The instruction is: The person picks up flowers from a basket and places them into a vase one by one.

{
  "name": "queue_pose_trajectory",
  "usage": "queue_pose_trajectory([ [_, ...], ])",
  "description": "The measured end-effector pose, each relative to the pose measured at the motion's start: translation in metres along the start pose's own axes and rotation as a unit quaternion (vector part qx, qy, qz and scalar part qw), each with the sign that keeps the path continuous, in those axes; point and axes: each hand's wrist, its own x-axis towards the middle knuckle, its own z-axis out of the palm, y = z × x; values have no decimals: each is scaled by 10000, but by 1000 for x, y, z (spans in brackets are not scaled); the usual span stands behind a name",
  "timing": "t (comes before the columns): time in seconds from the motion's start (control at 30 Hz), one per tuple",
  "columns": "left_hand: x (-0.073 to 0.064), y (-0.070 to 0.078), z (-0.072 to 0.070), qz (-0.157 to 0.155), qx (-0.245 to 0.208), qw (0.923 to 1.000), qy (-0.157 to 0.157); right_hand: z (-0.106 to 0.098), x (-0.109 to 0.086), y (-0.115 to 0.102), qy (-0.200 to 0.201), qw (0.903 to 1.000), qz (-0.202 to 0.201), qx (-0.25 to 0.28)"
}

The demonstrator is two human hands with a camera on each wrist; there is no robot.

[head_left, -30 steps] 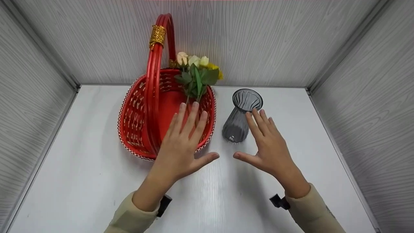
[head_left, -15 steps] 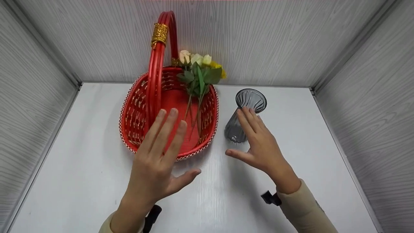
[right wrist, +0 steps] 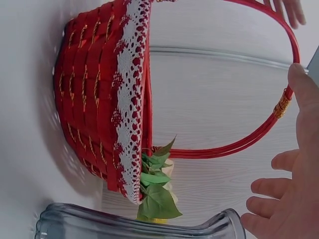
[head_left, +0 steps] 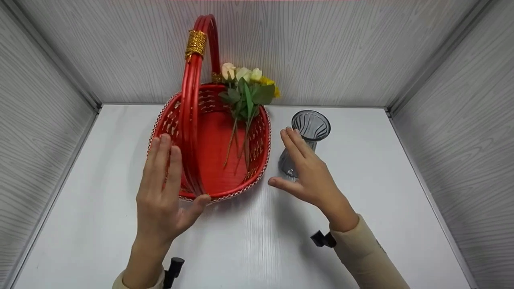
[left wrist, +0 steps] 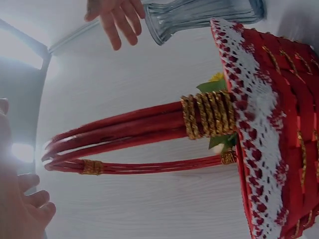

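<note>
Partly inside the red basket, flowers; alongside, vase; left grip, right grip both apart.

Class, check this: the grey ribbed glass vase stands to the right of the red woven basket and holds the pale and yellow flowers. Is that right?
Wrong holder: the head view shows the red woven basket, not the grey ribbed glass vase, holding the pale and yellow flowers. The vase does stand to the basket's right.

Left grip and right grip hover, fingers extended, thumbs spread
</note>
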Motion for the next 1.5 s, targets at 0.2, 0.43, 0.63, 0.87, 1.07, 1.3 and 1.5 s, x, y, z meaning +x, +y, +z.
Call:
queue_pose_trajectory([
  [0.2,-15,-29,7,-415,174,9988,-177,7,10,0,-47,9994,89,335],
  [0.43,-35,-62,16,-947,445,9925,-629,17,22,0,-51,9972,126,729],
  [0.63,-46,-82,23,-1293,537,9843,-1070,26,34,2,-14,9944,147,1045],
  [0.87,-60,-101,34,-1804,586,9628,-1925,42,53,3,2,9884,197,1507],
  [1.07,-71,-109,45,-1957,656,9478,-2430,65,74,4,48,9720,351,2324],
  [1.3,-79,-111,58,-2006,750,9396,-2671,97,92,7,379,8634,1378,4838],
  [1.5,-83,-109,60,-2119,924,9347,-2701,117,101,5,471,7522,2204,6192],
])
